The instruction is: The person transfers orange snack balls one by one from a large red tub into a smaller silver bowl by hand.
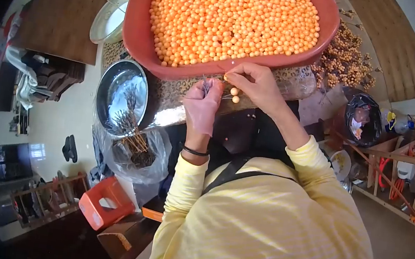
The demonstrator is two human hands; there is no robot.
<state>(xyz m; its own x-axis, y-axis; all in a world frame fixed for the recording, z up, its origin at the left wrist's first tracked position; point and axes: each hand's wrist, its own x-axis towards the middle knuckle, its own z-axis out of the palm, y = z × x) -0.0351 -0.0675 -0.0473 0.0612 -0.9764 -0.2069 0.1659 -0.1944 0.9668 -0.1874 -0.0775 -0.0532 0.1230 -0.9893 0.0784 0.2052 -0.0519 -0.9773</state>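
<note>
While your left hand has its grip clamped on thin stems, your right hand has finger and thumb close together at a small orange bit, though I cannot tell whether that grip holds it. Two beads sit between your hands, near the tub of similar ones, and the bowl is to your left.

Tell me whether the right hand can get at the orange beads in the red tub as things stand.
Likely yes: the right hand is at the near rim of the red tub, and nothing visible covers the orange beads. It appears to be pinching, though, so it may need to open first.
</note>
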